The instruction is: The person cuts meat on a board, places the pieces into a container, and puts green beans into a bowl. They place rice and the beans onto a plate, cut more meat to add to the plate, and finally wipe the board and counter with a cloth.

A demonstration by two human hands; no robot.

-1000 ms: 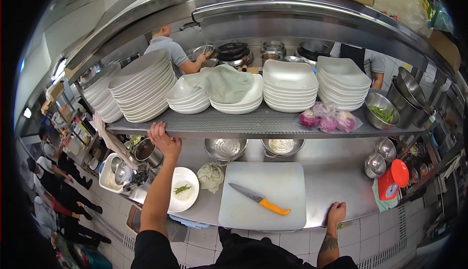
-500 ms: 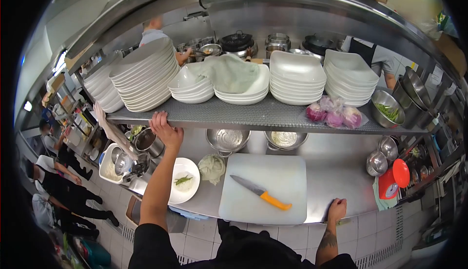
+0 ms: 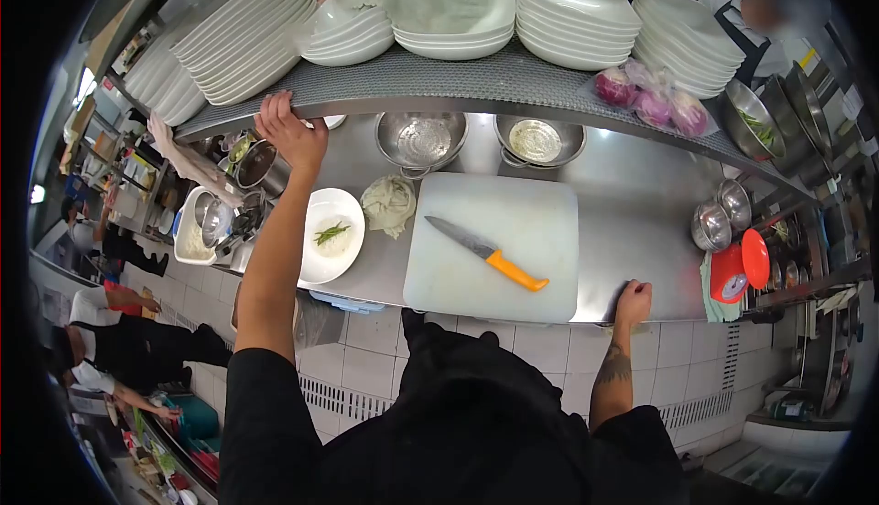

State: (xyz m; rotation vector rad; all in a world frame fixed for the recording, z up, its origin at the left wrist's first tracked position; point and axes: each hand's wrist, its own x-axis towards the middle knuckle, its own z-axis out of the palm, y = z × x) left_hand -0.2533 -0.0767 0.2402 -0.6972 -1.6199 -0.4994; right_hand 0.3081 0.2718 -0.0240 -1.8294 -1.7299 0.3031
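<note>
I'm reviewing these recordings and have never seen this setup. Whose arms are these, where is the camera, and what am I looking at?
There's no robot: these are a person's bare arms, seen by one camera worn on their head, looking down. The left hand rests on the edge of a shelf stacked with white dishes. The right hand, fingers curled, is at the counter's front edge; nothing visible is held. On the counter, an orange-handled knife lies on a white cutting board, near a crumpled cloth and a white plate.
</note>
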